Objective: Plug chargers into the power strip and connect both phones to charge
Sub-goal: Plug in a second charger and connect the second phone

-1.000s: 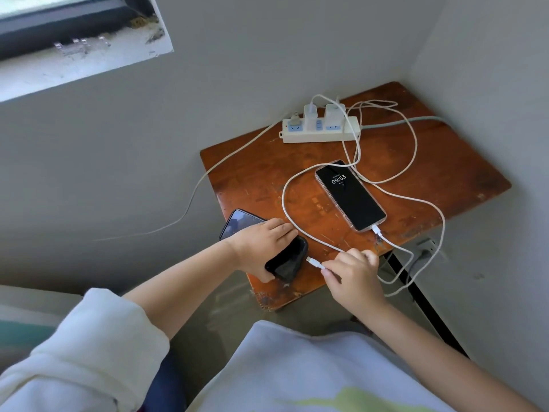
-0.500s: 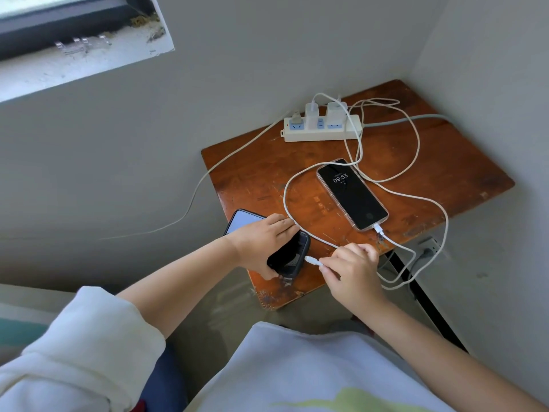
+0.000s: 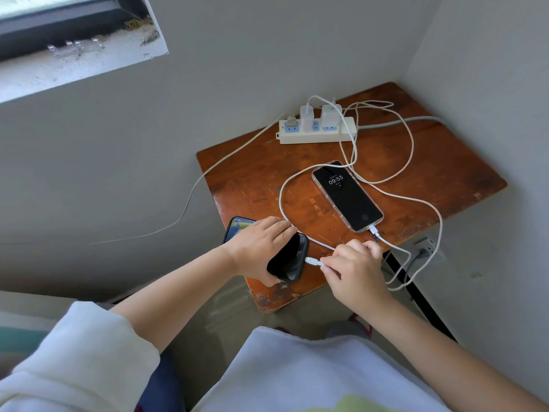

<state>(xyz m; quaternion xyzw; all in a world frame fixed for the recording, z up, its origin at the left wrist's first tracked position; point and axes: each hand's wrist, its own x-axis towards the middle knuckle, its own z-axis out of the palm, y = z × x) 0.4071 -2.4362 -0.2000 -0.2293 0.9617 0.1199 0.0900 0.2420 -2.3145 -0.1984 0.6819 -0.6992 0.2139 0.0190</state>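
Down at the near edge of the worn wooden table [image 3: 252, 179], the left hand [image 3: 261, 248] curls over a black-cased phone [image 3: 289, 258], thumb under its near side and fingers across its top, holding it at the table's front corner with its far end lit. Right beside it, the right hand [image 3: 353, 269] pinches the white connector [image 3: 313, 261] of a charging cable [image 3: 282, 200] between thumb and fingertips, the tip touching the phone's lower edge; whether it is seated cannot be told. A second phone [image 3: 347, 196] in a clear case lies face up mid-table showing 09:53, with another white cable [image 3: 413, 203] plugged into its near end. At the back, a white power strip [image 3: 318, 135] carries two white charger bricks [image 3: 307, 114] and a grey plug [image 3: 291, 119]
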